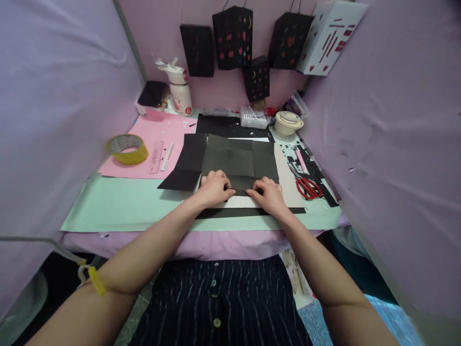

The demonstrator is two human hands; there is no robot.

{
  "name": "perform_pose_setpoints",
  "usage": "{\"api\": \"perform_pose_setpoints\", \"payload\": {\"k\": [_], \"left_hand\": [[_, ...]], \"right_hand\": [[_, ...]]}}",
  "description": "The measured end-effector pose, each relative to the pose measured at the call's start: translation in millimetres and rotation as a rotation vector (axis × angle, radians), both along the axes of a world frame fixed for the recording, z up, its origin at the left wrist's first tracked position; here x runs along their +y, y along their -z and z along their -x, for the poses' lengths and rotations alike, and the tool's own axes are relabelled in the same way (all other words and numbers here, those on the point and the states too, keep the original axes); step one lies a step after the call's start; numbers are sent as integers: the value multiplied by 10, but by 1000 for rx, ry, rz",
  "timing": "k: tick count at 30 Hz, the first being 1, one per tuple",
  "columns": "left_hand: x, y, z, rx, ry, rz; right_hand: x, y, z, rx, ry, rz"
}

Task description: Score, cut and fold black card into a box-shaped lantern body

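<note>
Left hand (213, 188) and right hand (269, 193) fingers pinch the black paper (230, 161) fold

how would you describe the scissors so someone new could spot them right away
Start at the mint green sheet covering the desk and move to its right side, just beyond the right hand. The scissors lie there on white paper among black scraps. Their bright red handles set them apart.
</note>
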State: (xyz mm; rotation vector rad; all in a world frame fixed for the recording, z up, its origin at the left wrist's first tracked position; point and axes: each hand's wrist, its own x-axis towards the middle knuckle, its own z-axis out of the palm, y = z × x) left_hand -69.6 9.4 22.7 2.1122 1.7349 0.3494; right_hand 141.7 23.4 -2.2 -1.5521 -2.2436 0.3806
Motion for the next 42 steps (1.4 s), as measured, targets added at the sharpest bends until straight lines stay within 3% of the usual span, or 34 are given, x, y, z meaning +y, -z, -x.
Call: {"api": "perform_pose_setpoints", "payload": {"k": [11,26,42], "left_hand": [[16,-60,-85,95,-27,37],[-65,22,12,8,140,-148],[14,-10,-129,193,116,-46]], "right_hand": [[17,-7,-1,-17,-19,5],[-32,-14,-29,68,-53,-21],[-15,-35,10,-54,-46,7]]}}
